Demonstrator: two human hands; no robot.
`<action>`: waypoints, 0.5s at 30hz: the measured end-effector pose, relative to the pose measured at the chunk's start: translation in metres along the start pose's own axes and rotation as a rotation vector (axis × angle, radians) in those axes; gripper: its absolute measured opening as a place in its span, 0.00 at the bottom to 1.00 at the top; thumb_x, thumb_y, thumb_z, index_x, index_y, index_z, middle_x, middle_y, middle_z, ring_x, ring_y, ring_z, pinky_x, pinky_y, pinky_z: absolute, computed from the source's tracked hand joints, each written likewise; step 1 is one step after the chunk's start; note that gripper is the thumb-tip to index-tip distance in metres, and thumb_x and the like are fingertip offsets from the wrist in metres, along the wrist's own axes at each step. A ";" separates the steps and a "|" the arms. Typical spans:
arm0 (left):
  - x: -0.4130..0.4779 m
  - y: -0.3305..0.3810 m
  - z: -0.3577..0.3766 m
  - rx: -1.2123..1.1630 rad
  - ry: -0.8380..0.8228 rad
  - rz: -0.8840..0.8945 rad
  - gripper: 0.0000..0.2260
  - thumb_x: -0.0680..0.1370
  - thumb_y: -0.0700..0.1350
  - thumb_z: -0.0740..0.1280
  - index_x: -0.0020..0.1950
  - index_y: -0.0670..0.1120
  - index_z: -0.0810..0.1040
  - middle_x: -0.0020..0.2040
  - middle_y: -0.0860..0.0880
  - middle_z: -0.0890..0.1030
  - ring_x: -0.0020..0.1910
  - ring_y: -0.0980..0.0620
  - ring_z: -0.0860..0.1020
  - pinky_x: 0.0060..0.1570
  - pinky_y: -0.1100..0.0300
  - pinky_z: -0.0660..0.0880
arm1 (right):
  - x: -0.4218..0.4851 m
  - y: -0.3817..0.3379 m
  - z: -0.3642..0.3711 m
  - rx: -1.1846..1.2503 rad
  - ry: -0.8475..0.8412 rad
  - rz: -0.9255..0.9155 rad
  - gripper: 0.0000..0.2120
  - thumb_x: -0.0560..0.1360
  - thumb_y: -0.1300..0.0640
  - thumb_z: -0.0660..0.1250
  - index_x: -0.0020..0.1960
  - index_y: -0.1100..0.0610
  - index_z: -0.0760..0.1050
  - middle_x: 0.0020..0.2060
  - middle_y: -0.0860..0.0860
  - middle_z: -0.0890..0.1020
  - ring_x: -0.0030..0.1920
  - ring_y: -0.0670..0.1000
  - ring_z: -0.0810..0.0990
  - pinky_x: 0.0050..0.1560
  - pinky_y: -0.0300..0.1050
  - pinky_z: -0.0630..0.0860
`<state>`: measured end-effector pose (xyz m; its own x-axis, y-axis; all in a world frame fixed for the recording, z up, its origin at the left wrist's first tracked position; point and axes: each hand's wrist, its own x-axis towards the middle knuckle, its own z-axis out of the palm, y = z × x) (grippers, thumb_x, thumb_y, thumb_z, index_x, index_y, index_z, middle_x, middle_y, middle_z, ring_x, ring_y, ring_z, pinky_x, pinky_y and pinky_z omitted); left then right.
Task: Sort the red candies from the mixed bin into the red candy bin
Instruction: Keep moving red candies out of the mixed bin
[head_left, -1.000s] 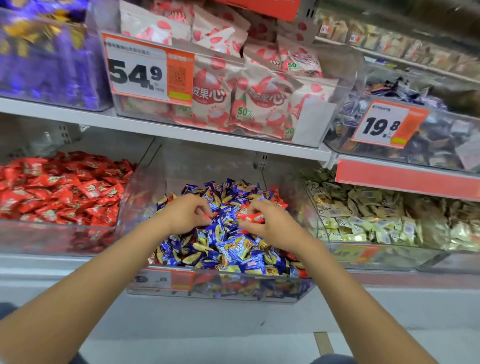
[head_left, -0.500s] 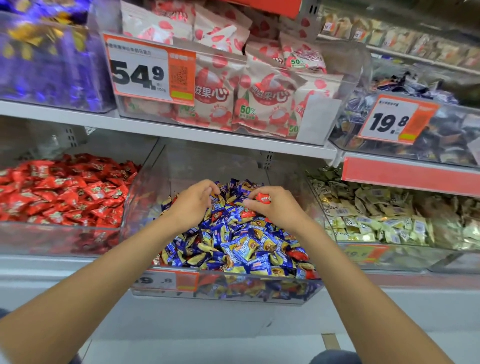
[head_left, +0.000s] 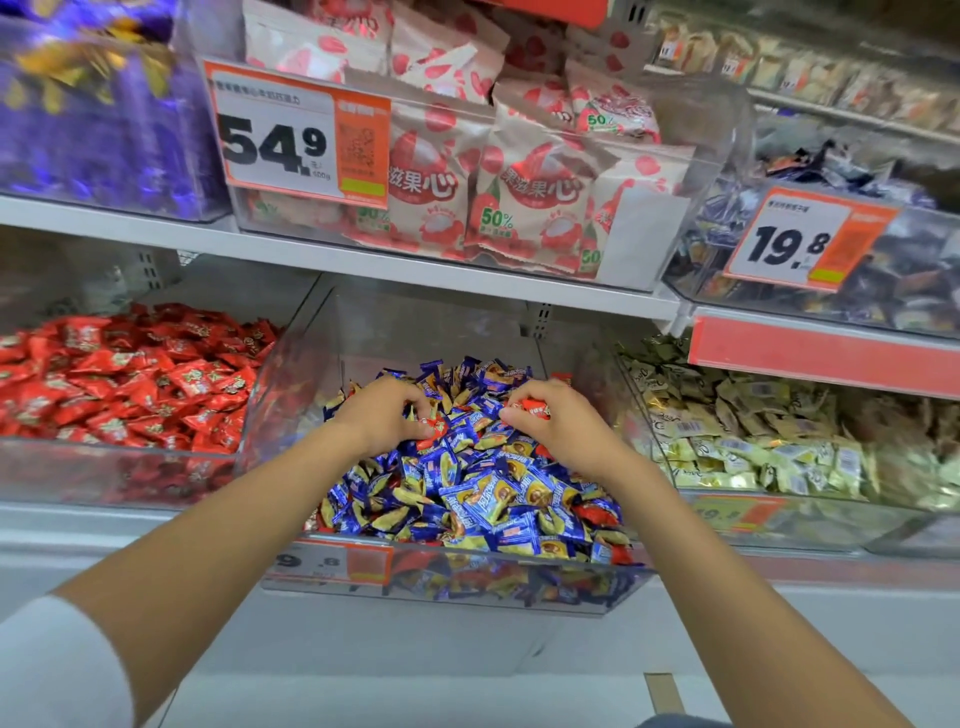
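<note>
One red candy (head_left: 535, 408) is pinched in the fingertips of the right hand (head_left: 558, 428). A second red candy (head_left: 435, 430) sits between the curled thumb and fingers of the left hand (head_left: 382, 415) (both hands are close together on the blue-and-yellow heap (head_left: 483, 499)). Two more red wrappers (head_left: 597, 512) lie front-right in the mixed bin (head_left: 467, 584). The red candy bin (head_left: 104, 475) stands just left, beyond a clear wall, and a bin of pale candies (head_left: 779, 527) stands to the right.

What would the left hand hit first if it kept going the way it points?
Probably the blue candies heaped just beyond the left hand, which pinches a red candy; depth is hard to judge.
</note>
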<state>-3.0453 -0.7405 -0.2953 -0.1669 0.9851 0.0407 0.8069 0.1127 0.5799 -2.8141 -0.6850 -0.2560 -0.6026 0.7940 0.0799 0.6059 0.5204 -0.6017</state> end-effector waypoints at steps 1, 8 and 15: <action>-0.002 0.001 -0.001 -0.033 0.036 0.013 0.07 0.71 0.50 0.74 0.41 0.50 0.79 0.51 0.50 0.80 0.52 0.48 0.77 0.54 0.51 0.74 | -0.002 -0.003 -0.001 0.038 0.014 -0.011 0.08 0.78 0.47 0.65 0.51 0.51 0.76 0.50 0.51 0.77 0.45 0.49 0.75 0.47 0.44 0.70; -0.018 0.018 -0.013 -0.351 0.184 0.052 0.04 0.77 0.45 0.68 0.51 0.48 0.75 0.45 0.53 0.77 0.43 0.52 0.74 0.43 0.57 0.69 | -0.013 -0.017 -0.005 0.244 0.000 -0.017 0.09 0.79 0.56 0.64 0.60 0.52 0.75 0.46 0.34 0.78 0.30 0.51 0.71 0.30 0.36 0.68; -0.036 0.014 -0.024 -0.128 0.136 0.097 0.07 0.80 0.48 0.64 0.44 0.59 0.74 0.54 0.52 0.79 0.54 0.49 0.77 0.53 0.54 0.73 | -0.018 -0.034 -0.004 0.223 0.039 -0.036 0.19 0.79 0.55 0.65 0.69 0.49 0.70 0.62 0.40 0.71 0.59 0.39 0.70 0.55 0.29 0.65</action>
<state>-3.0418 -0.7774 -0.2695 -0.1738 0.9629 0.2063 0.7456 -0.0082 0.6663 -2.8224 -0.7159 -0.2339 -0.5987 0.7900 0.1320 0.4522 0.4694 -0.7584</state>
